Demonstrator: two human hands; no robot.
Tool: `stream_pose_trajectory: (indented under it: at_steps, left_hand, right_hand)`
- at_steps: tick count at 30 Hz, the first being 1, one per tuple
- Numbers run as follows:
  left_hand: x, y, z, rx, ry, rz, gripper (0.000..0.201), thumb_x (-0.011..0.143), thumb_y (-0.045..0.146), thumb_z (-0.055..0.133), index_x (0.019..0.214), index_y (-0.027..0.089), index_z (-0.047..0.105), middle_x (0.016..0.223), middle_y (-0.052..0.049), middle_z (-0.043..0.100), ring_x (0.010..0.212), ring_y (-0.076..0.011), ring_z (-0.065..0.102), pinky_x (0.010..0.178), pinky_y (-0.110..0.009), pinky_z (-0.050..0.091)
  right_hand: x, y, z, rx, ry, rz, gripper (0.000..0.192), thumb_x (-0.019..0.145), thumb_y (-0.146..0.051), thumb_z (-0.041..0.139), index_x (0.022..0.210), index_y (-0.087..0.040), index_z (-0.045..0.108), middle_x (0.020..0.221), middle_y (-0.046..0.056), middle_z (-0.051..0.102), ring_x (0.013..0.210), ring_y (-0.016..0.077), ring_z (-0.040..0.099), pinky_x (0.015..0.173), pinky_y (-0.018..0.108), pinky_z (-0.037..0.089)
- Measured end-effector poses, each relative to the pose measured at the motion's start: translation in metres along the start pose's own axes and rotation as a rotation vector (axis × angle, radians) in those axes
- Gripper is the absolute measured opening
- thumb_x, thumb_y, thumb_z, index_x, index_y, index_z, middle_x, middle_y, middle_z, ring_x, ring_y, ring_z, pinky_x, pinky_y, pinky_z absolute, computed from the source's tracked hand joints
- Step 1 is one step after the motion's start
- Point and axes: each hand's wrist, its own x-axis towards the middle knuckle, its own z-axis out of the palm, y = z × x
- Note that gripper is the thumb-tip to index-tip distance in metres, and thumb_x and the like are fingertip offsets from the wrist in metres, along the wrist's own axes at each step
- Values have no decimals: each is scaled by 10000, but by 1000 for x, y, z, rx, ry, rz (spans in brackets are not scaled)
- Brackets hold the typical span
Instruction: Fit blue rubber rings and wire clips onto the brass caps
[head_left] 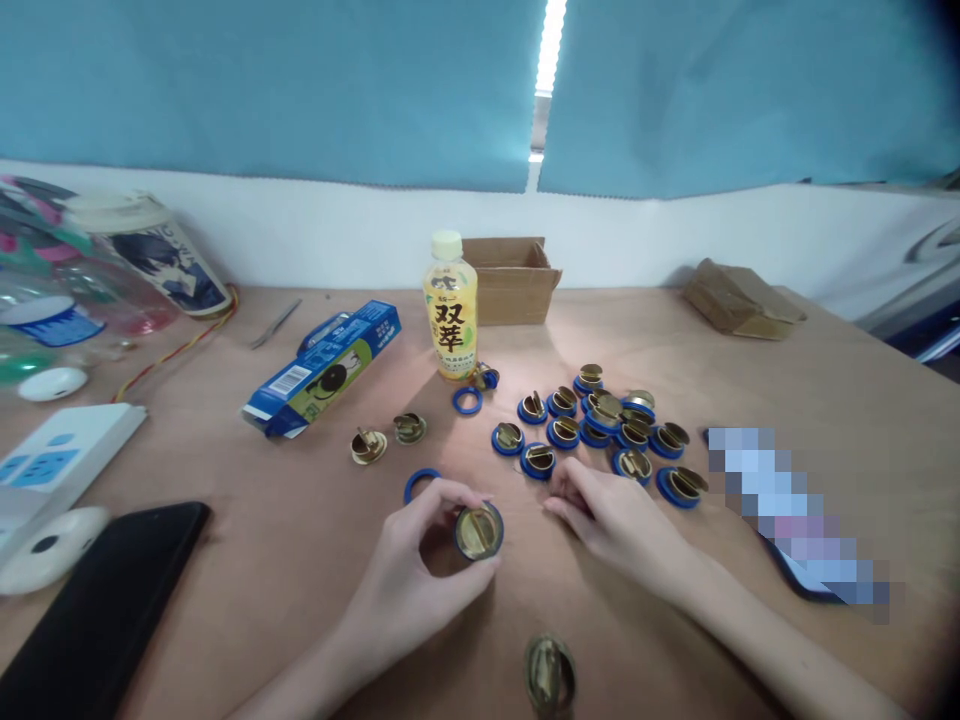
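Between thumb and fingertips, my left hand grips a round brass piece with a dark rim, a little above the table. My right hand is closed, with its fingers curled together beside the nearest blue-ringed brass pieces; anything inside it is hidden. Several such pieces with raised flaps stand in a cluster beyond it. A loose blue ring lies partly behind my left hand. Two brass pieces without blue rings sit farther left. Another bare brass piece lies near the front edge of view.
A yellow-labelled bottle stands in front of an open cardboard box. Near its base lies another blue ring. A blue carton and tweezers lie left. Phones flank my arms: one black, one with a blurred screen.
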Motion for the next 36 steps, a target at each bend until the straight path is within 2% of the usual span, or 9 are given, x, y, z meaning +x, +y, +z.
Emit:
stream_pose_trajectory:
  at_steps: [10,17,23,36]
  left_hand:
    - [0,1,0,11,0,-4,279,752,109,710,979,226,599,1022,-43,751,902,-210,738,822,-309,566]
    - [1,1,0,29,6,6,281,751,113,713,982,224,598,1020,-42,747,890,-208,738,814,-308,565]
    - [1,0,1,19,3,5,278,756,113,713,987,227,607,1015,-40,751,882,-206,740,807,-301,568]
    - [0,-4,1,26,7,7,273,754,107,714,972,229,602,1018,-33,740,880,-201,732,812,-304,560]
  right_hand:
    - [-5,0,6,117,7,-33,132,979,-182,520,851,-206,502,797,14,645,698,168,595,624,260,392]
    - [-5,-8,2,145,25,-135,184,986,-196,491,802,-199,478,762,5,541,684,156,511,612,271,352]
    - [-5,-13,-2,195,50,-167,199,965,-172,488,768,-197,471,782,4,510,663,136,485,579,258,337]
    - [-6,-15,-1,249,9,-194,255,949,-146,489,712,-197,411,775,-13,448,656,118,460,584,257,317]
